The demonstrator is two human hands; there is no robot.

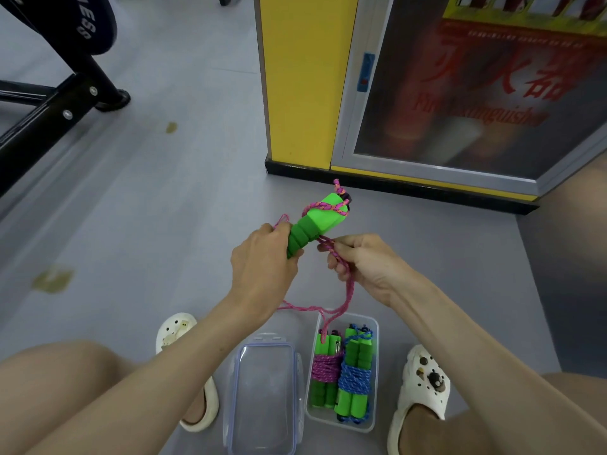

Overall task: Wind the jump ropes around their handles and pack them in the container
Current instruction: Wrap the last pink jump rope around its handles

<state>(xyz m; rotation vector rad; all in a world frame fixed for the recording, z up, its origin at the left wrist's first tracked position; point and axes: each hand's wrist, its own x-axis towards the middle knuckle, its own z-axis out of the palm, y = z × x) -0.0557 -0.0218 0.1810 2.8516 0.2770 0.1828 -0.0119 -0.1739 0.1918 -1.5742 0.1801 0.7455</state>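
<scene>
The left hand gripped the green handles above the floor while the right hand, just beside them, pinched the pink rope trailing down toward the container holding two wound ropes.

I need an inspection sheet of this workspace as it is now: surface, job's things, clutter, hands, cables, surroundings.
Surface: grey floor with yellowish stains.
Job's things: green handles held up, pink rope partly wound on them, the rest hanging down to the clear container; inside it lie a pink-wound bundle and a blue-wound bundle; lid on the floor beside it.
Clutter: nothing seen.
Hands: left hand grips the handles; right hand pinches the rope.
Cables: nothing seen.
Surroundings: black metal frame, yellow pillar, fire extinguisher cabinet.
</scene>
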